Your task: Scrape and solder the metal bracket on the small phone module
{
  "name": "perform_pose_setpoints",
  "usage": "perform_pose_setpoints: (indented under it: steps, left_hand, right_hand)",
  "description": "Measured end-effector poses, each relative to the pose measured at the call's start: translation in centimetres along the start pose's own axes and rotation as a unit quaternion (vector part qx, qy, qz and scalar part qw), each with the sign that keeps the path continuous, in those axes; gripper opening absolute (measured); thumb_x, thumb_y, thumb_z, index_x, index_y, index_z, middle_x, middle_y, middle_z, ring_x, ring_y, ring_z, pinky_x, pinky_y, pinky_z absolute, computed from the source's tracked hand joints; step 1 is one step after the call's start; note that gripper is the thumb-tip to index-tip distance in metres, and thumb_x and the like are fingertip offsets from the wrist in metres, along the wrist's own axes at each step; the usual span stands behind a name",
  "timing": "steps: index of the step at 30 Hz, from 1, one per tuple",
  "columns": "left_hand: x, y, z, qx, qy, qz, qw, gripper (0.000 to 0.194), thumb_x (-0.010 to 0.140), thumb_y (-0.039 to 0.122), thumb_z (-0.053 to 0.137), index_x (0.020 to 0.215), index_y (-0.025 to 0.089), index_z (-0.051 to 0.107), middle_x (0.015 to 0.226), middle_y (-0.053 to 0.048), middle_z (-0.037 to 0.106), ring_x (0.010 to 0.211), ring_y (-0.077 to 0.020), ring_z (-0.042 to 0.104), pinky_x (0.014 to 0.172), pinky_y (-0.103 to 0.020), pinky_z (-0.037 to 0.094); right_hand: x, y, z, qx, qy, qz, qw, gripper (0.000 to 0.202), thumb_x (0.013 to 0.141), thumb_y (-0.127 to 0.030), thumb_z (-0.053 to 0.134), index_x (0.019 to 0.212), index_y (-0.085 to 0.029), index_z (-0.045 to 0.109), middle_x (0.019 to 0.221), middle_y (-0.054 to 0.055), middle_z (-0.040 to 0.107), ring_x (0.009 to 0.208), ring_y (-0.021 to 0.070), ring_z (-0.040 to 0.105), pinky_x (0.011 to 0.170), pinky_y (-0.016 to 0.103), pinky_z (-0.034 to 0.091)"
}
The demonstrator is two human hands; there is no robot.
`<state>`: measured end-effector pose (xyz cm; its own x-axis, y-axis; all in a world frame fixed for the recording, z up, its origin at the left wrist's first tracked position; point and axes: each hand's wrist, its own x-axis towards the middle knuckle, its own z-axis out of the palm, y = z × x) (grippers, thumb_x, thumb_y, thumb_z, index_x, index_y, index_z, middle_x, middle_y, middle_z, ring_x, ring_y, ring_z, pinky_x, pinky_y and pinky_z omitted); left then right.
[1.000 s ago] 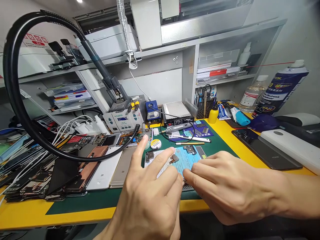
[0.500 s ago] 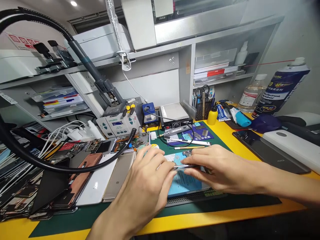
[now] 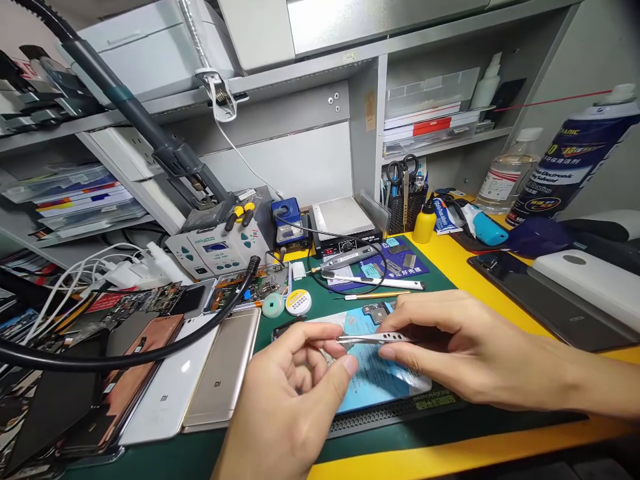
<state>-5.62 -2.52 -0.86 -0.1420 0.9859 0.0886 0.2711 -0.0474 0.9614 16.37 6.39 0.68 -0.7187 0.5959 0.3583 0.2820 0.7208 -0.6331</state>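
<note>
My right hand [image 3: 450,340] grips a pair of silver tweezers [image 3: 395,337] between thumb and fingers, with the tips pointing left. At those tips are the index and middle fingers of my left hand [image 3: 305,380], closed together around something too small to make out. My left thumb stands a little apart below them. Under both hands lies a blue and white printed sheet [image 3: 370,377], with a small dark phone part [image 3: 376,312] on its far edge. Part of a dark object [image 3: 290,327] shows just behind my left fingers.
Phones, among them a gold one [image 3: 223,373], lie side by side on the left beneath a black hose [image 3: 150,360]. Behind the sheet are a round yellow-and-white tin [image 3: 299,302], a white brush [image 3: 380,282] and a hot plate [image 3: 343,220]. A spray can [image 3: 565,160] stands at right.
The view has shifted, so the shelves sit higher and further left. My left hand has turned, its thumb coming away from the tweezers' tips. The tweezers stay in my right hand.
</note>
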Motion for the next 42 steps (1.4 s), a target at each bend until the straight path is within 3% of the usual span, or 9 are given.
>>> perform_pose_setpoints:
  steps: [2, 6, 11, 19, 23, 29, 32, 37, 42]
  left_hand:
    - [-0.4, 0.5, 1.0, -0.069, -0.001, -0.056, 0.996, 0.021, 0.087, 0.034, 0.071, 0.101, 0.019, 0.072, 0.082, -0.002, 0.070, 0.061, -0.0090, 0.056, 0.053, -0.018, 0.045]
    - [-0.7, 2.0, 2.6, -0.119, 0.021, -0.100, 0.988, 0.026, 0.081, 0.040, 0.077, 0.093, 0.018, 0.073, 0.075, -0.002, 0.068, 0.057, -0.0071, 0.048, 0.051, -0.018, 0.035]
    - [-0.4, 3.1, 3.5, -0.137, 0.048, -0.155, 0.977, 0.038, 0.074, 0.045, 0.084, 0.092, 0.015, 0.071, 0.050, 0.007, 0.045, 0.045, -0.0028, 0.029, 0.045, -0.017, 0.017]
    - [-0.4, 3.1, 4.1, -0.167, 0.078, -0.167, 0.969, 0.037, 0.069, 0.045, 0.086, 0.085, 0.014, 0.072, 0.047, 0.011, 0.029, 0.044, -0.0016, 0.020, 0.043, -0.017, 0.008]
    - [-0.6, 3.2, 4.6, -0.176, 0.100, -0.168, 0.965, 0.034, 0.068, 0.042, 0.084, 0.083, 0.014, 0.072, 0.046, 0.010, 0.034, 0.043, -0.0016, 0.024, 0.043, -0.016, 0.011]
    - [-0.9, 2.7, 5.5, -0.198, 0.152, -0.150, 0.957, 0.030, 0.066, 0.037, 0.082, 0.082, 0.013, 0.073, 0.060, 0.001, 0.061, 0.044, -0.0016, 0.032, 0.042, -0.017, 0.020]
    - [-0.9, 2.5, 5.6, -0.191, 0.157, -0.141, 0.959, 0.027, 0.068, 0.036, 0.080, 0.081, 0.013, 0.075, 0.063, -0.001, 0.066, 0.042, -0.0009, 0.034, 0.042, -0.017, 0.023]
    - [-0.7, 2.7, 5.3, -0.217, 0.165, -0.149, 0.950, 0.030, 0.069, 0.038, 0.082, 0.079, 0.011, 0.074, 0.066, -0.004, 0.068, 0.038, 0.0001, 0.038, 0.040, -0.015, 0.024]
    - [-0.5, 2.5, 3.5, -0.215, 0.184, -0.140, 0.949, 0.035, 0.072, 0.044, 0.085, 0.072, 0.012, 0.071, 0.052, 0.001, 0.056, 0.039, -0.0002, 0.032, 0.037, -0.014, 0.014]
  right_hand:
    - [-0.1, -0.2, 0.1, 0.016, 0.001, 0.027, 1.000, 0.016, 0.098, -0.027, 0.065, 0.094, -0.016, 0.076, 0.071, 0.000, 0.066, 0.058, 0.0120, 0.054, 0.053, 0.024, 0.041]
    - [-0.3, -0.1, 0.3, 0.023, 0.018, 0.031, 0.999, 0.016, 0.098, -0.029, 0.066, 0.090, -0.017, 0.075, 0.070, -0.001, 0.065, 0.059, 0.0121, 0.054, 0.054, 0.024, 0.042]
    - [-0.5, 0.3, 0.7, -0.004, 0.050, -0.045, 0.998, 0.011, 0.097, -0.020, 0.067, 0.094, -0.013, 0.075, 0.070, 0.001, 0.066, 0.059, 0.0121, 0.054, 0.055, 0.025, 0.041]
    - [-0.7, 0.3, 0.8, -0.047, 0.100, -0.148, 0.983, 0.009, 0.095, -0.008, 0.065, 0.098, -0.008, 0.073, 0.072, 0.005, 0.068, 0.064, 0.0147, 0.057, 0.059, 0.027, 0.045]
    - [-0.8, 0.4, 0.8, -0.075, 0.114, -0.189, 0.972, 0.012, 0.094, -0.003, 0.064, 0.103, -0.006, 0.071, 0.074, 0.007, 0.067, 0.065, 0.0155, 0.057, 0.058, 0.027, 0.045]
    - [-0.9, 0.4, 1.1, -0.101, 0.125, -0.211, 0.964, 0.014, 0.092, -0.001, 0.063, 0.103, -0.005, 0.071, 0.075, 0.010, 0.069, 0.066, 0.0167, 0.061, 0.056, 0.027, 0.046]
    - [-1.0, 0.2, 1.1, -0.094, 0.122, -0.208, 0.966, 0.015, 0.092, 0.000, 0.063, 0.103, -0.006, 0.070, 0.074, 0.010, 0.070, 0.064, 0.0162, 0.061, 0.056, 0.027, 0.046]
    - [-1.2, 0.3, 1.2, -0.063, 0.113, -0.179, 0.975, 0.012, 0.093, -0.003, 0.063, 0.101, -0.008, 0.071, 0.074, 0.009, 0.071, 0.063, 0.0160, 0.060, 0.057, 0.028, 0.047]
    - [-1.0, 0.6, 1.2, -0.053, 0.113, -0.115, 0.986, 0.009, 0.094, -0.010, 0.064, 0.093, -0.011, 0.073, 0.069, 0.004, 0.068, 0.059, 0.0140, 0.058, 0.056, 0.027, 0.044]
